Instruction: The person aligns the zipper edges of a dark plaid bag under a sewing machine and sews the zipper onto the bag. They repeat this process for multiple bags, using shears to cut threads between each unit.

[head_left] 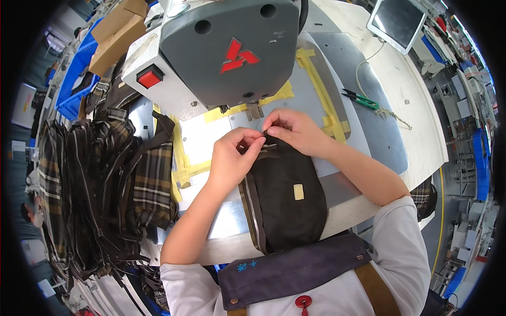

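My left hand [237, 152] and my right hand [288, 131] meet at the top end of a dark fabric bag piece [282, 210], both pinched on its dark tip, where a thin thread shows. The piece lies below them, a zipper along its left side and a small pale patch on it. Just beyond my fingers are a metal foot plate [254, 109] and the grey head of a sewing machine [232, 58] with a red switch on its white side.
A pile of dark and plaid zippered pieces [92, 184] lies left, below a blue bin [74, 100] and cardboard box. Green-handled snips [361, 100] on a cord lie right, below a tablet [398, 23]. Yellow tape [321, 89] marks the metal bed. Another person [29, 213] is at far left.
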